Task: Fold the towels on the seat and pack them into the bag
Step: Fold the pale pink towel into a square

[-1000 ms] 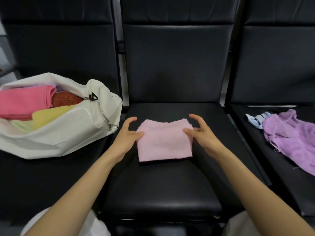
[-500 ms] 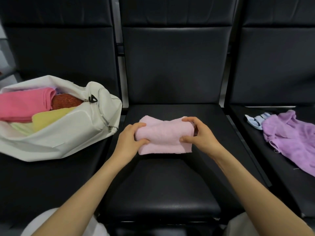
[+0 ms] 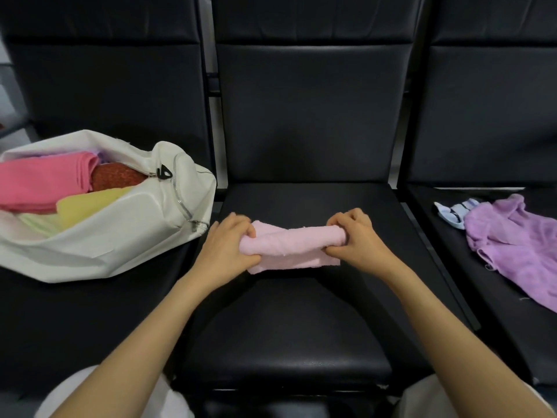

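Both forearms (image 3: pixel 144 336) bare up to frame edge. L hand (image 3: pixel 226 245) & R hand (image 3: pixel 358 239) bare too. Off-white garment (image 3: pixel 75 399), soft-looking fabric, shows at bottom L & R corners; cut not clear.

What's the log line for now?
towel: half-rolled, on seat | left grip: holds towel | right grip: holds towel | bag: open

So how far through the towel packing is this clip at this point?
Done: a bright pink towel, a yellow towel and others sit in the white bag. In hand: left hand and right hand grip the ends of a light pink towel, part rolled on the middle seat. Left: bagging it, then the crumpled purple towel and pale blue cloth on the right seat.
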A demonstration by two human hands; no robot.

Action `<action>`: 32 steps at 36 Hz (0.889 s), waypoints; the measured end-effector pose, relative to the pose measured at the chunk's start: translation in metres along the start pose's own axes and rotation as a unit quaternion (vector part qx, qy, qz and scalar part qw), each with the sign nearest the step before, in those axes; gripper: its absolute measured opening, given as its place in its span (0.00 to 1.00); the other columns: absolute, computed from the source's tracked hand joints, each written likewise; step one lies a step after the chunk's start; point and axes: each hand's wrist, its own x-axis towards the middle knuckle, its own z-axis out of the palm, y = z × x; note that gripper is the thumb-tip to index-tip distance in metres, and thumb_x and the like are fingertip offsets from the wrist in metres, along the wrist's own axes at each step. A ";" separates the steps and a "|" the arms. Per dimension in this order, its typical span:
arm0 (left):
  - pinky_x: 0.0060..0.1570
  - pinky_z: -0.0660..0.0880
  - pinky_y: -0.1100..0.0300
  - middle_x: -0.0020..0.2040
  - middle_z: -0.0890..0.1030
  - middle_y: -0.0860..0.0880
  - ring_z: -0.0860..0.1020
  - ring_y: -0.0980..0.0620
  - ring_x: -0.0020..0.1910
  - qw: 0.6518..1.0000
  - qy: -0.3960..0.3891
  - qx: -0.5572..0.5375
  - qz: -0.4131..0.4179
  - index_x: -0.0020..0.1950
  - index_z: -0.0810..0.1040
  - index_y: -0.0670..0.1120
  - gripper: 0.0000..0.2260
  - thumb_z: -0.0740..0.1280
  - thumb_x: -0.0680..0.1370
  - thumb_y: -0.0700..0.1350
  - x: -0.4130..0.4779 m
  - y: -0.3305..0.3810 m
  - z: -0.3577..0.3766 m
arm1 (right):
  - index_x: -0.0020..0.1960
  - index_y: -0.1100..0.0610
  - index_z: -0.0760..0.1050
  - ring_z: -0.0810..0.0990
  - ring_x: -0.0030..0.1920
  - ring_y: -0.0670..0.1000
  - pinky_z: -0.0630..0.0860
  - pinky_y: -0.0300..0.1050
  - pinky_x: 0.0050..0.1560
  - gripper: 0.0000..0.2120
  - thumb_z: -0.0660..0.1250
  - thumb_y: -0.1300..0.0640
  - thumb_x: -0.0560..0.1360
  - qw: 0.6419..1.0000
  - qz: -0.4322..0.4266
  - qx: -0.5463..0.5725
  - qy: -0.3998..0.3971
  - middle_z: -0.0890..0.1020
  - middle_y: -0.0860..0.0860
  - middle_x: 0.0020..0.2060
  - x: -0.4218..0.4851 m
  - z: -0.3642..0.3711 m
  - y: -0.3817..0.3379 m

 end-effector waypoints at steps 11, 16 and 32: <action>0.45 0.79 0.52 0.53 0.78 0.48 0.80 0.52 0.48 0.880 -0.037 -0.422 -0.212 0.68 0.62 0.48 0.22 0.67 0.78 0.47 0.005 0.005 -0.006 | 0.65 0.53 0.68 0.82 0.48 0.48 0.80 0.48 0.48 0.17 0.66 0.53 0.78 0.929 0.140 0.337 -0.059 0.79 0.53 0.54 -0.003 0.005 -0.008; 0.44 0.80 0.50 0.56 0.79 0.43 0.80 0.46 0.48 0.820 -0.131 -0.483 -0.279 0.71 0.59 0.54 0.26 0.67 0.78 0.42 0.004 -0.003 -0.004 | 0.74 0.48 0.50 0.81 0.50 0.53 0.80 0.50 0.50 0.33 0.66 0.57 0.78 0.889 0.237 0.374 -0.119 0.77 0.53 0.54 0.002 0.009 -0.013; 0.48 0.79 0.58 0.61 0.75 0.48 0.78 0.50 0.55 0.907 0.034 -0.412 -0.077 0.58 0.80 0.49 0.14 0.66 0.77 0.34 0.018 -0.046 -0.112 | 0.59 0.52 0.76 0.78 0.49 0.52 0.80 0.45 0.47 0.13 0.64 0.65 0.77 0.969 0.010 0.233 -0.087 0.74 0.55 0.55 0.061 0.004 -0.133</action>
